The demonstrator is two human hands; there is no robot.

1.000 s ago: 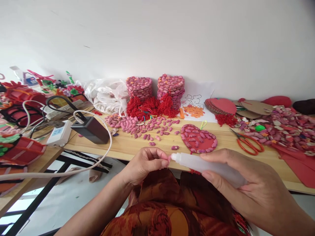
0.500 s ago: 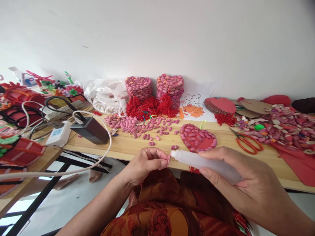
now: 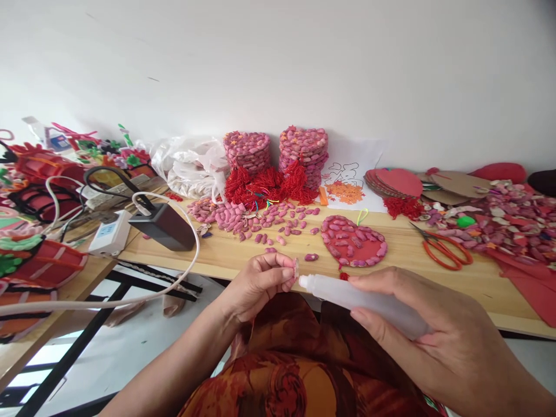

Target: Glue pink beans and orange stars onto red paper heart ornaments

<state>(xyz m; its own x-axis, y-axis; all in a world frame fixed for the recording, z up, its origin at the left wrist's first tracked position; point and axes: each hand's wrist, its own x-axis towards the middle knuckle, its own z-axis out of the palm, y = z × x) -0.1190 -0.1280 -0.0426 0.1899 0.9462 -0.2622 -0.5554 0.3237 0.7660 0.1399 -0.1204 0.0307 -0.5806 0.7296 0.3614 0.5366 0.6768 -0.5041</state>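
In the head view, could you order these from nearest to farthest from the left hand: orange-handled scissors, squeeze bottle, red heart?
From the left hand:
1. Squeeze bottle: immediately right, in the right hand.
2. Red heart: on the table, beyond and to the right.
3. Orange-handled scissors: on the table, farthest right.

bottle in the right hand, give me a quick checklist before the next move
1. Bottle secure in the right hand: ok, fingers and thumb are around it.
2. Small piece held by the left hand: ok, pinched at the fingertips.
3. Bottle's tip touching the small piece: not ok, close by but seemingly apart.
4. Liquid on the small piece: cannot tell, too small to see.
5. Bare red area on the heart: ok, red shows between the peanuts.
6. Scissors away from both hands: ok, lying on the table.
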